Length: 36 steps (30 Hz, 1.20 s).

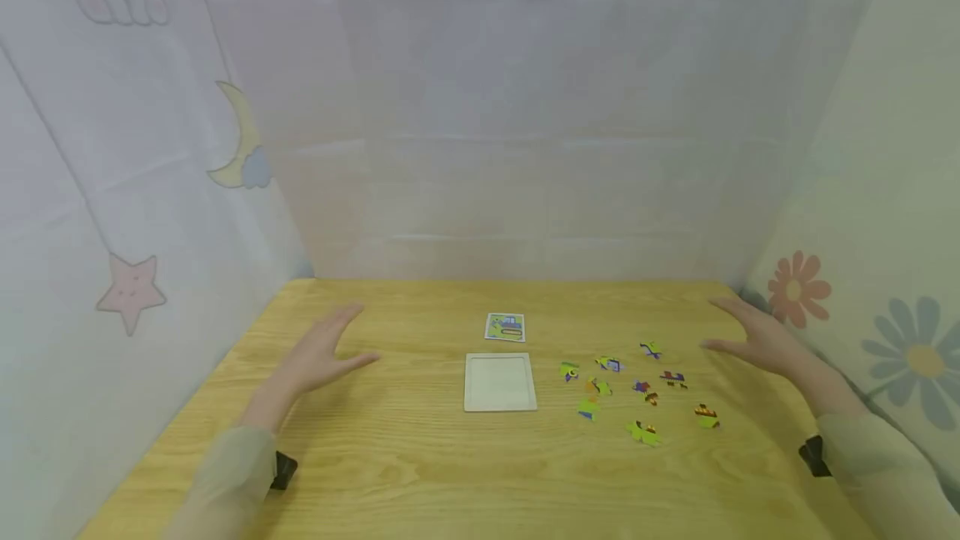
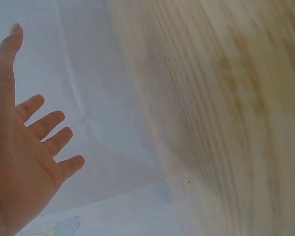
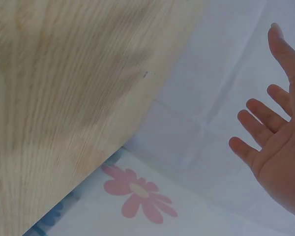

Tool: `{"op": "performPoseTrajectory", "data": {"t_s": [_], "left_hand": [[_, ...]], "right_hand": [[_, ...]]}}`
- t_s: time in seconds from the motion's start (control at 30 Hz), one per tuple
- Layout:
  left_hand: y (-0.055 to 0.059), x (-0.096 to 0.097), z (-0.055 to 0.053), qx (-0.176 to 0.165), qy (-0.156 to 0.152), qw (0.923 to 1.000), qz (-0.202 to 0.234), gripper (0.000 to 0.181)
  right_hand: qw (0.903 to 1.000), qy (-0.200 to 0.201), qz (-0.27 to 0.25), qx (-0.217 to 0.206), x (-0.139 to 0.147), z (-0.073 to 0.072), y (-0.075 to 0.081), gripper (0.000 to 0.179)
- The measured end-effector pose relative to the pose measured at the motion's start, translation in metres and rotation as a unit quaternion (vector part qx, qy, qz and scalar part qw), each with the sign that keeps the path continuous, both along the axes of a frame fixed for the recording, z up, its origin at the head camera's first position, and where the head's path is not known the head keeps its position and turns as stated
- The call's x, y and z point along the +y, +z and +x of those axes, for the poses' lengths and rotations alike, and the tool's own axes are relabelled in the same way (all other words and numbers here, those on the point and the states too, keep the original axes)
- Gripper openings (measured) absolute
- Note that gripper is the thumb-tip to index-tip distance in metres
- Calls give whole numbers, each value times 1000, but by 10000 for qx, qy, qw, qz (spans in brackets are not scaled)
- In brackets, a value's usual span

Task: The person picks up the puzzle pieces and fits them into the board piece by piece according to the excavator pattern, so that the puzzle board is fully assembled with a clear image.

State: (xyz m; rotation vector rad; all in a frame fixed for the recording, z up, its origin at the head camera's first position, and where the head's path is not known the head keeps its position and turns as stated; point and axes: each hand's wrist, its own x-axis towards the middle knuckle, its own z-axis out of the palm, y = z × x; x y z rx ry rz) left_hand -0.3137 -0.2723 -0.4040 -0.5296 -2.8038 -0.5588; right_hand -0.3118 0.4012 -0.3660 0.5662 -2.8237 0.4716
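My left hand (image 1: 318, 357) is held over the left side of the table, thumb apart from the fingers, with nothing in it; the left wrist view shows its spread fingers and bare palm (image 2: 24, 162). Over the right side my right hand (image 1: 765, 340) mirrors it, and its palm (image 3: 285, 157) is bare too. Between the hands lies a white square puzzle tray (image 1: 500, 383). Behind it is a small picture card (image 1: 506, 327) showing a blue vehicle on green. Several loose jigsaw pieces (image 1: 643, 433) are scattered right of the tray, nearer my right hand.
The wooden table (image 1: 375, 457) meets a pale hanging cloth (image 1: 525, 107) at its back edge. Cloth walls stand on both sides, printed with a star (image 1: 131, 292) and a moon (image 1: 243, 140) at left and flowers (image 1: 799, 288) at right. Dark wrist devices (image 1: 283, 471) sit on both wrists.
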Motion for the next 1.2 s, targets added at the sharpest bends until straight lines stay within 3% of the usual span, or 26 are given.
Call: {"op": "performPoseTrajectory", "data": {"t_s": [0.27,0.53,0.97,1.2], "left_hand": [[-4,13,-6,-556,-143,9967,578,89],[-7,39,-10,-1013,-373,9907,828,84],[-7,73,-17,-1064,-669,9885,842,82],[-6,88,-22,-1137,-843,9855,940,81]], "right_hand": [[9992,121,-367,-52,-23,-13,-3,69],[9994,111,-274,-176,-49,-16,-8,66],[9961,438,-722,-250,-80,-17,-19,64],[9914,455,-1059,-617,-96,-22,-16,65]]}}
